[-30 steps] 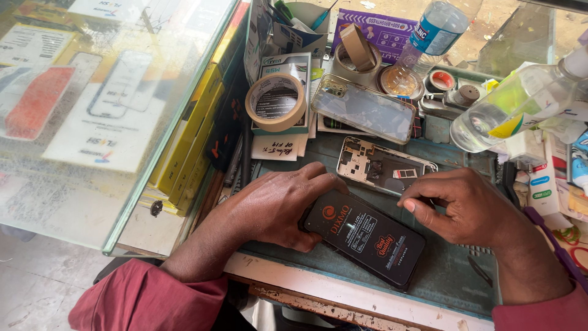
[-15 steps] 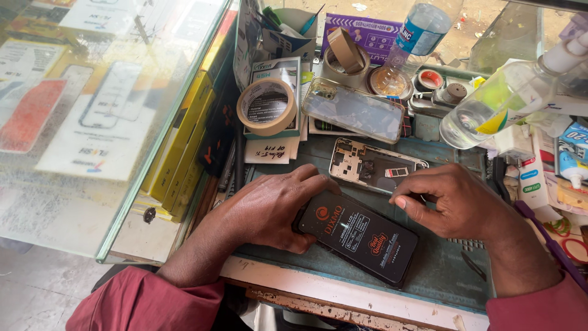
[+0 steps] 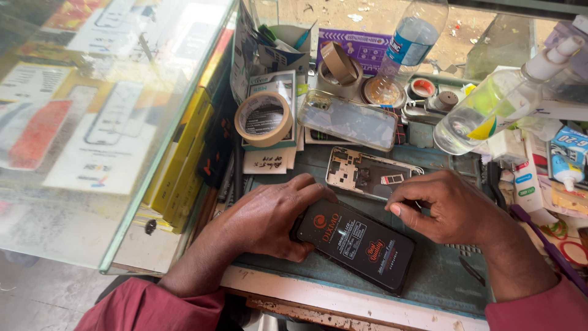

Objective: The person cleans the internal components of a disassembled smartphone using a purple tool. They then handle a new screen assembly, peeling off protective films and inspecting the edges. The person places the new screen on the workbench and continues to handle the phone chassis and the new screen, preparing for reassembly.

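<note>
**Black phone battery pinned under two hands on the work mat**

Black battery [image 3: 357, 245], flat and rectangular with red and white print, lies slantwise on the blue-green mat [image 3: 441, 276] at the near edge of the table [image 3: 367, 303]. The left hand [image 3: 269, 220] presses down on its upper left end, fingers bent over the corner and thumb along the near edge. The right hand [image 3: 450, 205] sits just beside the battery's upper right side, its fingers curled tight into a pinch; what they hold is too small to tell.

Just beyond both hands lies an opened phone frame [image 3: 367, 175] with its circuit parts showing. Farther back rests a clear phone cover [image 3: 349, 119], and to its left a roll of tan tape [image 3: 264, 118]. A clear spray bottle [image 3: 496, 107] lies tilted at the right. A glass display case [image 3: 92, 122] stands along the left side.
</note>
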